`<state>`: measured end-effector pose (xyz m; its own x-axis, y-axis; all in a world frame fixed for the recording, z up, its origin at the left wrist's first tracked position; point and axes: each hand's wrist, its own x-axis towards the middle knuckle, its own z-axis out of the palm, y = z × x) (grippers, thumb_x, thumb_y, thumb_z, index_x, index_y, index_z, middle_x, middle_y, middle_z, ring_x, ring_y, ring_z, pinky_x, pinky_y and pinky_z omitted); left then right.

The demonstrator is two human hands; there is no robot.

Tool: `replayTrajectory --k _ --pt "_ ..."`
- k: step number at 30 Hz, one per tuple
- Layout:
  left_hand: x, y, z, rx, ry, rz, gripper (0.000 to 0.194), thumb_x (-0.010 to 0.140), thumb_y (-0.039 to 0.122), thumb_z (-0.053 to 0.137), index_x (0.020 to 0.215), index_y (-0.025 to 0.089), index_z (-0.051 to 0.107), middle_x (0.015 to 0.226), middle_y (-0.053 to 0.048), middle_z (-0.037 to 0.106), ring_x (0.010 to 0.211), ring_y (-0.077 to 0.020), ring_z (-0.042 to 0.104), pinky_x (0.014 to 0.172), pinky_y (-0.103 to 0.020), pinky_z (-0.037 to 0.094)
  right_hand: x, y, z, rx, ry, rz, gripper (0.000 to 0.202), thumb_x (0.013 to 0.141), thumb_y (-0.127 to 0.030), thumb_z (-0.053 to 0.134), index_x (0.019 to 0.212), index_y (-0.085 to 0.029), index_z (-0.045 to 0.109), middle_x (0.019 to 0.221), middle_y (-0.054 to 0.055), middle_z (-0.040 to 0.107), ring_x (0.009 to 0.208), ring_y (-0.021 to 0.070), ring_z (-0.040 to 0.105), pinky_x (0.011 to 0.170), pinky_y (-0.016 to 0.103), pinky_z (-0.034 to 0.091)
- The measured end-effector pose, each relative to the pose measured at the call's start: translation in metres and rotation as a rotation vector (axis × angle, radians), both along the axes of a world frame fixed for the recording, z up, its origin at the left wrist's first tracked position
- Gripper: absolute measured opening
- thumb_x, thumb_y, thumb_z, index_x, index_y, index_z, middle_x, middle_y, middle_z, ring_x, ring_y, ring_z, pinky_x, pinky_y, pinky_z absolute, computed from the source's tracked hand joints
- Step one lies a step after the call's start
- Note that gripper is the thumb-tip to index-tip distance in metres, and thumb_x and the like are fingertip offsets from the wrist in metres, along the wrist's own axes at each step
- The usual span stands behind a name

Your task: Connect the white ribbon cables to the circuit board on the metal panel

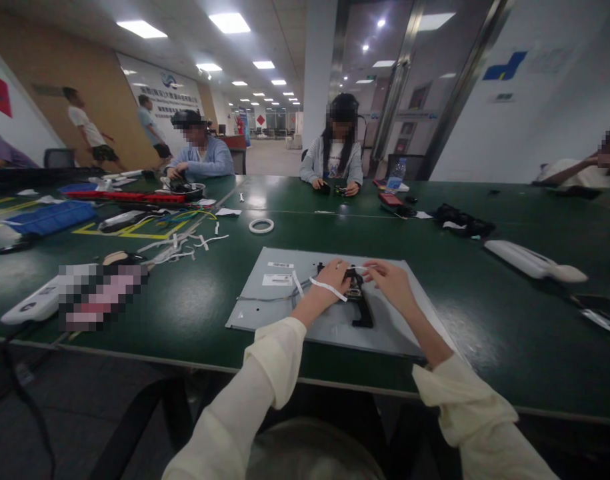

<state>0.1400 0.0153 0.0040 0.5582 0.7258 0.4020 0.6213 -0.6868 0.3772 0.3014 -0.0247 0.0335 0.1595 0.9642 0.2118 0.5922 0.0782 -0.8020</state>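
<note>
A flat grey panel [255,273] lies on the table in front of me, with white labels and thin grey cables on it. On its middle sits a black bracket [363,313] around a small circuit board [355,288]. My left hand [331,279] is over the bracket's left side, its fingers bent and closed, with the tips partly hidden. Across its wrist runs a white tape strip [329,289]. At the board's right, my right hand [387,279] pinches a short white strip [357,269] that stretches toward my left fingers.
A tape roll [261,227] lies beyond the panel. Loose white strips [177,248], a blue tray [52,218] and a white device [32,303] are left. Another white device [532,261] and a black strap-like item [462,221] are right. Co-workers sit across the table.
</note>
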Motion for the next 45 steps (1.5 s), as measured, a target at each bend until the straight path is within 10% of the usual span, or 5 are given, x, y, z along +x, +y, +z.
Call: replayTrajectory --k 16,45 --pt "0.003 0.003 -0.006 -0.119 -0.148 0.082 0.076 0.072 0.026 0.056 0.136 0.011 0.017 0.139 -0.022 0.026 0.131 -0.0312 0.025 0.105 -0.047 0.029 -0.016 0.002 -0.006 0.08 0.112 0.055 0.034 0.079 -0.036 0.046 0.101 -0.015 0.06 0.092 0.009 0.067 0.068 0.0171 0.064 0.048 0.022 0.043" --pt "0.002 0.014 -0.016 0.07 0.152 -0.017 0.04 0.083 0.025 0.042 0.12 0.009 0.043 0.126 -0.014 0.05 0.117 -0.023 0.046 0.1 -0.036 0.034 -0.01 -0.021 -0.001 -0.178 0.152 -0.074 0.028 0.076 -0.023 0.046 0.097 -0.013 0.06 0.087 0.008 0.068 0.07 0.0153 0.065 0.047 0.018 0.043"
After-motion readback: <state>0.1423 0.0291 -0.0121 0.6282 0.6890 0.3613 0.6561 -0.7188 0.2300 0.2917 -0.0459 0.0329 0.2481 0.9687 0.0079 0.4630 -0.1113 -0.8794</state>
